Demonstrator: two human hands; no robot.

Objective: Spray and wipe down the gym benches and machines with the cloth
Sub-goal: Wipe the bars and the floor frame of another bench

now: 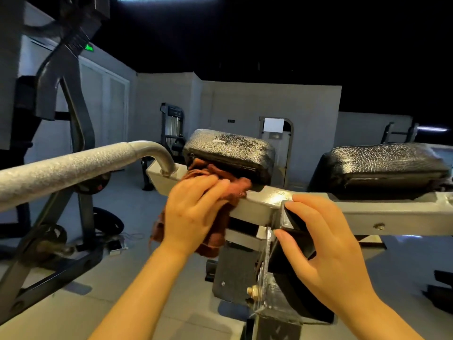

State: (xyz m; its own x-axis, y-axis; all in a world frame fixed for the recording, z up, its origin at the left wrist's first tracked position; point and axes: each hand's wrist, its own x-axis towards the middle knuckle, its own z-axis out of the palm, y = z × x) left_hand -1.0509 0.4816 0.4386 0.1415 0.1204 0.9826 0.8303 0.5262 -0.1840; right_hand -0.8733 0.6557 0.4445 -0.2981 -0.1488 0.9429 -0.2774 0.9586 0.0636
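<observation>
Pressing down on the reddish-brown cloth (220, 190), the left hand (193, 209) lies flat with fingers nearly straight, holding the fabric against the grey crossbar (269, 204) of the machine, just below the left black pad (230, 153). Part of the cloth hangs down past the bar under the wrist. The pad's top looks wet and speckled. The right hand (326, 239) curls round a dark block (294, 222) at the bar's middle, thumb under, fingers over the top. A second black pad (382, 165) sits further right on the same bar. A grey textured handle (73, 168) curves in from the left.
</observation>
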